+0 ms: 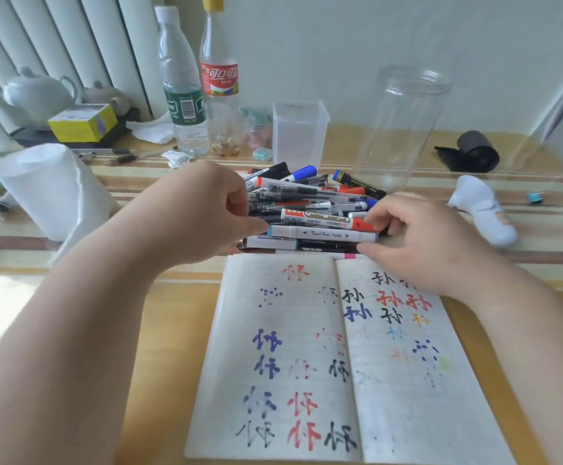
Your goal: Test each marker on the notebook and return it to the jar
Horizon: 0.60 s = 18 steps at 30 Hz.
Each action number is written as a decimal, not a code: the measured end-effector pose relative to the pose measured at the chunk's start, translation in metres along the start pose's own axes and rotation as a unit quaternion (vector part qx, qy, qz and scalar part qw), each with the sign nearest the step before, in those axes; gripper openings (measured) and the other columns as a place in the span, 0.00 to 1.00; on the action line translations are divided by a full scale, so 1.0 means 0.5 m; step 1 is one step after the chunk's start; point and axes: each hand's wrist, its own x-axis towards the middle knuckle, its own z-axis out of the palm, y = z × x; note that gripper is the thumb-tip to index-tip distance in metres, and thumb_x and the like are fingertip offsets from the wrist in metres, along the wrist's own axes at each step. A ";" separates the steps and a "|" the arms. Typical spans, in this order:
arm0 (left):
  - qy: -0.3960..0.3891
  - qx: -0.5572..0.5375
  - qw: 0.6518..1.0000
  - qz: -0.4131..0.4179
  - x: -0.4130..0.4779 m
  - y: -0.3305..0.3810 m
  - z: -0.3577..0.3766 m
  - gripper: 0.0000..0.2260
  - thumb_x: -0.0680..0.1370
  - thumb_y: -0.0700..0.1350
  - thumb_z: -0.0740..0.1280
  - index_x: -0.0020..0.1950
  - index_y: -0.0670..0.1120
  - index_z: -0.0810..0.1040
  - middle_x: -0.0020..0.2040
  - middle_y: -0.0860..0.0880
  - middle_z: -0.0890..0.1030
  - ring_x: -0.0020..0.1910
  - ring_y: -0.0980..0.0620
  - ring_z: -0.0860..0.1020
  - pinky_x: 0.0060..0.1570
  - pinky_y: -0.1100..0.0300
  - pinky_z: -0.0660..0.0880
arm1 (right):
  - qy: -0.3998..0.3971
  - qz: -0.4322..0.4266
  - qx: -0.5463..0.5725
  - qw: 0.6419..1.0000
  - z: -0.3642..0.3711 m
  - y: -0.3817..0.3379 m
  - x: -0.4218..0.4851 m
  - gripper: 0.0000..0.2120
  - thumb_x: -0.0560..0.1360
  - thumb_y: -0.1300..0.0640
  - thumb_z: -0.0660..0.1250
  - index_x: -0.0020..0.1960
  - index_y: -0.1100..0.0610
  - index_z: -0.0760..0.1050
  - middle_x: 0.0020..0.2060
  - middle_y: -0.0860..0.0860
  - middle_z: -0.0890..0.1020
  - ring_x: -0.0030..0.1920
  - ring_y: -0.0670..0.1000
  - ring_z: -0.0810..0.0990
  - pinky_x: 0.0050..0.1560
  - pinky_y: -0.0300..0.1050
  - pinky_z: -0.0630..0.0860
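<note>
While the left hand [202, 209] curls at the left edge of the marker pile [307, 196], a white paper roll [48, 186] stands well to the left of its fingers. Its thumb tip touches the teal-capped end of a white marker [323, 233] lying crosswise on the near side of the pile. The other fingers bend over the pens behind, and whether they grip anything cannot be told. The pile lies between the two sets of fingertips. The right hand [417, 243] pinches the marker's other end between thumb and bent forefinger. Beyond the right fingers, upright and apart from them, stands the clear jar [404, 122]. Nearer than all the fingers lies the open notebook [290, 364], covered in ink marks. Right of the right fingers lies a white sock [484, 213].
</note>
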 end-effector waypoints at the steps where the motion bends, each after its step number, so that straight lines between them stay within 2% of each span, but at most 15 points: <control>1: -0.031 0.020 0.999 -0.021 0.000 -0.007 -0.004 0.16 0.72 0.60 0.76 0.33 0.51 0.78 0.25 0.54 0.78 0.25 0.57 0.75 0.27 0.62 0.65 | 0.016 -0.012 -0.001 1.000 0.006 -0.005 0.003 0.10 0.69 0.48 0.77 0.46 0.43 0.77 0.42 0.41 0.78 0.45 0.43 0.75 0.44 0.43 0.74; 4: -0.160 0.052 0.982 -0.088 0.001 -0.029 -0.009 0.18 0.75 0.62 0.72 0.35 0.49 0.83 0.26 0.55 0.82 0.24 0.57 0.80 0.27 0.63 0.72 | 0.029 -0.037 0.001 0.999 0.021 -0.020 0.009 0.07 0.72 0.55 0.77 0.46 0.50 0.81 0.41 0.43 0.78 0.43 0.45 0.74 0.45 0.46 0.74; 6: -0.205 -0.010 0.971 -0.126 0.010 -0.039 0.002 0.18 0.78 0.59 0.70 0.40 0.46 0.84 0.29 0.52 0.84 0.26 0.54 0.83 0.24 0.63 0.76 | 0.036 -0.060 0.027 0.997 0.024 -0.035 0.004 0.05 0.72 0.54 0.76 0.44 0.51 0.81 0.38 0.43 0.78 0.39 0.44 0.74 0.42 0.45 0.73; 7: -0.209 -0.064 0.965 -0.142 0.014 -0.044 0.009 0.16 0.80 0.56 0.69 0.43 0.45 0.85 0.31 0.51 0.85 0.28 0.52 0.84 0.25 0.62 0.78 | 0.024 -0.068 0.048 0.996 0.025 -0.046 -0.001 0.06 0.71 0.50 0.75 0.43 0.49 0.80 0.36 0.43 0.78 0.37 0.45 0.75 0.39 0.45 0.73; 10: -0.203 -0.232 0.935 -0.178 0.022 -0.056 0.026 0.12 0.82 0.50 0.69 0.50 0.41 0.83 0.35 0.47 0.86 0.33 0.46 0.86 0.29 0.53 0.82 | -0.122 -0.039 0.086 0.988 0.028 -0.074 -0.017 0.17 0.66 0.31 0.70 0.44 0.43 0.77 0.35 0.41 0.81 0.33 0.43 0.78 0.34 0.40 0.71; 12: -0.219 -0.316 0.902 -0.196 0.017 -0.067 0.030 0.12 0.82 0.48 0.70 0.51 0.38 0.82 0.37 0.41 0.86 0.34 0.40 0.86 0.32 0.50 0.82 | -0.217 -0.009 0.050 0.975 0.034 -0.082 -0.022 0.24 0.61 0.25 0.71 0.47 0.38 0.73 0.36 0.39 0.82 0.32 0.40 0.78 0.33 0.40 0.71; 15: -0.257 -0.390 0.859 -0.209 0.005 -0.081 0.026 0.12 0.79 0.44 0.72 0.47 0.33 0.83 0.38 0.36 0.83 0.34 0.36 0.84 0.35 0.47 0.82 | -0.239 0.021 0.051 0.969 0.037 -0.085 -0.020 0.28 0.57 0.24 0.73 0.47 0.37 0.70 0.34 0.38 0.81 0.30 0.40 0.76 0.32 0.40 0.70; 18: -0.341 -0.460 0.797 -0.191 -0.028 -0.093 0.032 0.17 0.75 0.44 0.74 0.54 0.30 0.82 0.43 0.34 0.82 0.36 0.39 0.84 0.36 0.47 0.84 | -0.250 0.035 0.123 0.960 0.029 -0.080 -0.019 0.27 0.59 0.27 0.76 0.47 0.40 0.70 0.32 0.43 0.81 0.28 0.41 0.77 0.32 0.42 0.73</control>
